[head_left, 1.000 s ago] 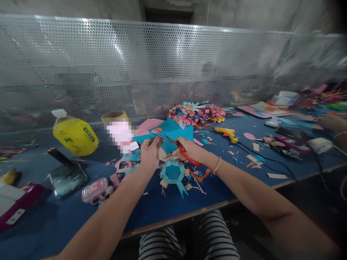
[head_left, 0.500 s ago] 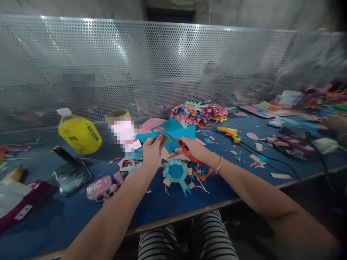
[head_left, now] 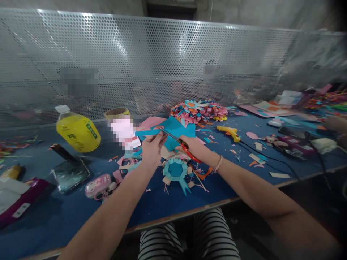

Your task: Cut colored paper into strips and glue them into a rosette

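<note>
Barely shifted in the last half second: still gripping red scissors (head_left: 190, 153) in the right fingers (head_left: 185, 140), far of the blue rosette (head_left: 175, 169) on the worktop (head_left: 159, 207), blades by left fingers (head_left: 155, 140) seemingly pinching a hidden scrap, so probably still mid-snip.

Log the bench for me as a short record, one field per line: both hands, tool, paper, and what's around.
Left hand: fingertips at the blade tips; pinched piece unclear
Right hand: holding red-handled scissors
Blue paper: behind the scissors
Blue rosette: on the table, nearer its front edge than the hands
Colourful pile: beyond the blue paper
Glue gun: lying to the right
Yellow bottle: far left
</note>
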`<state>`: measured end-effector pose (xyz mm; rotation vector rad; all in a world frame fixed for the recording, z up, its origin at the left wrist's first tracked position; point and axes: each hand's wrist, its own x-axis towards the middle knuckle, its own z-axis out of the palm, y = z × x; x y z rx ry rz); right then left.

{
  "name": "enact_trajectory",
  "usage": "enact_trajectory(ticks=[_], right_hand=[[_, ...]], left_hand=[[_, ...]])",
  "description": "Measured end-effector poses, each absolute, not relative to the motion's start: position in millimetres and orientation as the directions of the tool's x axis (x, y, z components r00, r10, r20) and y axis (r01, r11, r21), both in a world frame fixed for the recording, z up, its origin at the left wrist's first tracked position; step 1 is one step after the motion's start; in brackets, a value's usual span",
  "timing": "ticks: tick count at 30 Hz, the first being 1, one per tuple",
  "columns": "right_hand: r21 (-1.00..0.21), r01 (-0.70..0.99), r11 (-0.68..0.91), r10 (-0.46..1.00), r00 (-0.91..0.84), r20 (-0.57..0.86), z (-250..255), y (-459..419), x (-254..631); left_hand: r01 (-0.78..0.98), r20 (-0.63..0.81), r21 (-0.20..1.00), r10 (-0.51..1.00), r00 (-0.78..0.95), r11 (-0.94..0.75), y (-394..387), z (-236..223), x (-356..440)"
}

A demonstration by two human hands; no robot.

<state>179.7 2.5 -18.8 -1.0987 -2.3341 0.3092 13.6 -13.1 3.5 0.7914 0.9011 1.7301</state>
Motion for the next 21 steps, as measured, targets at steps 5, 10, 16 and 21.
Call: enact_trajectory(ticks=[5,10,16,21], right_hand=[[-0.425,0.634,0.646,0.763,-0.514,0.393,-15.5,1.1,179.0],[-0.433,0.621,0.653,0.757,-0.536,0.374,-10.5,-3.7,181.3],[-0.345,0.655,0.672,0.74,-0.577,0.345,-7.3,-5.9,187.6],[-0.305,0.677,0.67,0.741,-0.586,0.328,-6.3,-2.9,191.0]], left_hand=[[-0.459,0.113,0.851,0.941,-0.318,-0.258,-9.5,1.5,9.8],[-0.439,0.161,0.842,0.923,-0.35,-0.314,-6.3,3.0,3.4],[-0.262,0.268,0.88,0.869,-0.416,-0.397,1.1,4.5,-7.3],[-0.014,0.376,0.91,0.839,-0.393,-0.415,7.6,-2.2,-16.4]])
